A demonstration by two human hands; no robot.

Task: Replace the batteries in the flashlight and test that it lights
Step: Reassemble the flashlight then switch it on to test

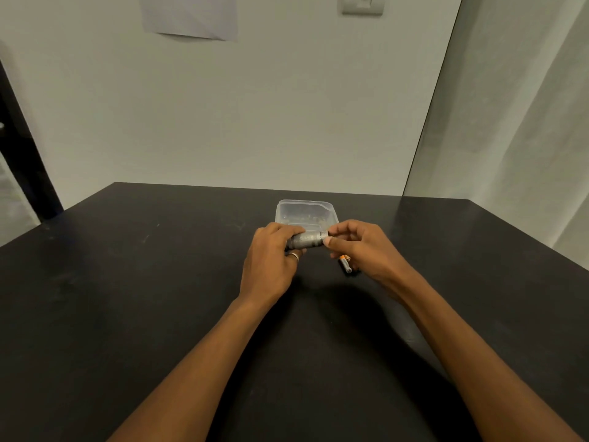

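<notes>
A small grey metal flashlight (308, 240) lies crosswise, held just above the black table (127, 282). My left hand (271, 266) grips its left part, fingers curled round the barrel; a ring shows on one finger. My right hand (360, 247) pinches the flashlight's right end between thumb and fingertips. Under the right hand, black batteries with orange ends (345, 264) lie on the table, partly hidden by the fingers.
A clear plastic container (306, 212) stands just behind the hands, with small things inside that I cannot make out. A white wall rises behind the table, with a paper sheet (191, 17) and a switch (361, 4) on it. A curtain hangs at the right.
</notes>
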